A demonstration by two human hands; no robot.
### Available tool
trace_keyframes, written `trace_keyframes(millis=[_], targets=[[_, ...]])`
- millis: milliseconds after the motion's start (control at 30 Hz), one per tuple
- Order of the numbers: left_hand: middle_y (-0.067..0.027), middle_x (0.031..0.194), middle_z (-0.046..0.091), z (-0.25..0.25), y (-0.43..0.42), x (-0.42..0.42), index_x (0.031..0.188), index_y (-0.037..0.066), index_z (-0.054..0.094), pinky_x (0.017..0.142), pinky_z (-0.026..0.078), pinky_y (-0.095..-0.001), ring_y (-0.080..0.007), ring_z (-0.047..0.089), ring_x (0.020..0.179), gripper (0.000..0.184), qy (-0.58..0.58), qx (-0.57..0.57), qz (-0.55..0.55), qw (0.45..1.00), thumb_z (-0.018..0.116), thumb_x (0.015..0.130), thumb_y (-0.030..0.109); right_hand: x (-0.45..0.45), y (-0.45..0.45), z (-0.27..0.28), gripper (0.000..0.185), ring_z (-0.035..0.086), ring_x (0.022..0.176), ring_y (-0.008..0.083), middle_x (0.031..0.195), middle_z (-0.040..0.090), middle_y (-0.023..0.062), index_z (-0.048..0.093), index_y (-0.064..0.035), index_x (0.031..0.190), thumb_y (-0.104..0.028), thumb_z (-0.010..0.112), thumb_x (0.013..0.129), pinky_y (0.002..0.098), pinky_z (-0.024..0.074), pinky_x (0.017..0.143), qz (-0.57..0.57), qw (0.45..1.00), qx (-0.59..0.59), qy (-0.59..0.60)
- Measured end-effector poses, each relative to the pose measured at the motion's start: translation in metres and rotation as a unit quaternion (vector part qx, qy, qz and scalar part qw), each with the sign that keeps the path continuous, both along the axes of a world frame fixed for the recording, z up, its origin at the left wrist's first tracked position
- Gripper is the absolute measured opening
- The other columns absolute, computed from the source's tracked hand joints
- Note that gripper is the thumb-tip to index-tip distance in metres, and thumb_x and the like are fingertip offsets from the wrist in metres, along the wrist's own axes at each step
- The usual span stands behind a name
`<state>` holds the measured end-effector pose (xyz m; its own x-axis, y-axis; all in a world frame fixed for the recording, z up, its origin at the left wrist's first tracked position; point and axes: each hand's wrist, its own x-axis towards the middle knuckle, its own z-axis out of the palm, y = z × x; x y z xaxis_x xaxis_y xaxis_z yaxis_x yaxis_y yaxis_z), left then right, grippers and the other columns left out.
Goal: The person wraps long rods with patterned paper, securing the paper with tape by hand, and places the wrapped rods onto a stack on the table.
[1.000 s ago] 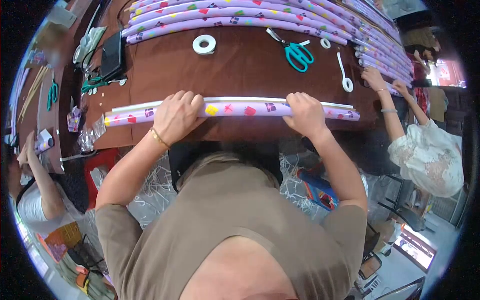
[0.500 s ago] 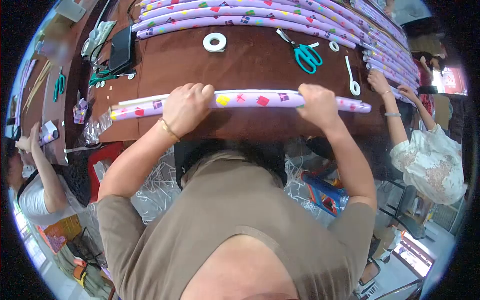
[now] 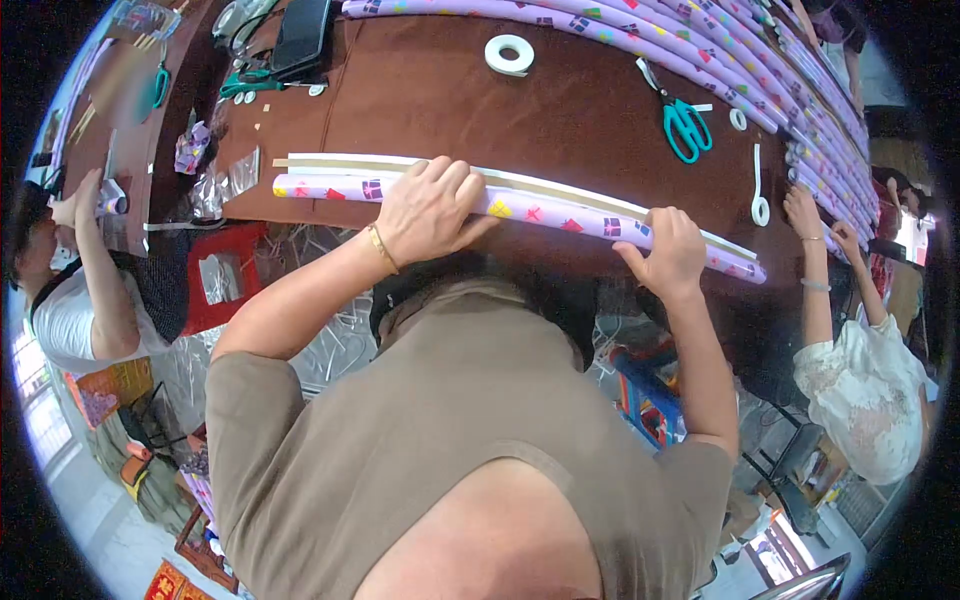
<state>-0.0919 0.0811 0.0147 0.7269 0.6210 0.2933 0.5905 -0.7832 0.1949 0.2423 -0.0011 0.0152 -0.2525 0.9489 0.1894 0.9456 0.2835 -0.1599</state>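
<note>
A lilac roll of wrapping paper (image 3: 525, 212) printed with small coloured gifts lies crosswise on the near part of the brown table. Along its far side run a tan strip (image 3: 560, 191) and a white edge, both partly covered by my hands. My left hand (image 3: 430, 212) is closed over the roll left of its middle, knuckles up. Toward the roll's right end, my right hand (image 3: 668, 250) grips it from above, with the thumb along the near side. The undersides of both hands are hidden.
On the brown table (image 3: 400, 110) lie a white tape roll (image 3: 509, 55), teal scissors (image 3: 686, 130) and a black phone-like device (image 3: 301, 38). Many finished-looking lilac rolls (image 3: 600, 40) are stacked at the back right. Co-workers sit at the left (image 3: 90, 310) and right (image 3: 860, 390).
The view has shifted, and the roll sits nearer the table's front edge, its right end tilted lower. More of the tan strip shows behind it. Both hands are still on the roll.
</note>
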Motion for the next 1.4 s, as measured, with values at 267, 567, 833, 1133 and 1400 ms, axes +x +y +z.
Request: trace_keyframes(millis=[267,567,833,1133,1400], targets=[[-0.0067,0.092,0.056,-0.005,-0.007,-0.006,0.090,0.009,0.058,0.076,0.045,-0.0358,-0.0240,0.056,0.090,0.034,-0.044,0.012,-0.015,0.999,0.070,0.077,0.039,-0.002,-0.012,-0.008,0.054,0.052,0.084,0.0338,0.088,0.053,0.0137,0.054,-0.0041,0.092,-0.052,0.070,0.074,0.0436,0.0409,0.072,0.013,0.999,0.044,-0.018],[-0.0055,0.085,0.053,-0.007,0.002,-0.011,0.092,0.011,0.059,0.072,0.045,-0.0359,-0.0232,0.056,0.082,0.035,-0.060,-0.011,-0.037,0.997,0.070,0.078,0.041,0.005,-0.007,-0.009,0.064,0.049,0.112,0.0380,0.118,0.055,0.0179,0.054,-0.0032,0.115,-0.059,0.056,0.085,0.0487,0.0353,0.095,0.002,0.999,0.029,-0.015],[-0.0026,0.092,0.053,-0.017,-0.002,-0.006,0.096,0.010,0.059,0.075,0.045,-0.0344,-0.0193,0.055,0.088,0.035,-0.074,0.034,0.006,0.997,0.068,0.079,0.040,0.002,0.011,0.001,0.078,0.036,0.134,0.0389,0.144,0.041,0.0206,0.042,-0.0020,0.140,-0.065,0.030,0.094,0.0492,0.0242,0.110,0.014,0.998,0.012,-0.066],[-0.0042,0.093,0.056,-0.014,-0.005,-0.002,0.096,0.011,0.058,0.076,0.047,-0.0355,-0.0210,0.057,0.088,0.022,-0.109,0.035,-0.031,0.993,0.061,0.077,0.022,0.001,0.018,0.007,0.080,0.038,0.133,0.0364,0.143,0.044,0.0174,0.045,-0.0071,0.140,-0.069,0.034,0.090,0.0482,0.0240,0.110,-0.013,0.998,-0.012,-0.064],[-0.0054,0.096,0.061,0.006,-0.003,0.014,0.102,0.008,0.063,0.079,0.047,-0.0380,-0.0227,0.059,0.091,0.030,-0.082,0.028,-0.008,0.996,0.072,0.077,0.023,0.011,0.020,0.019,0.078,0.035,0.133,0.0354,0.142,0.042,0.0146,0.046,-0.0092,0.139,-0.065,0.049,0.084,0.0498,0.0229,0.110,-0.030,0.997,-0.018,-0.067]])
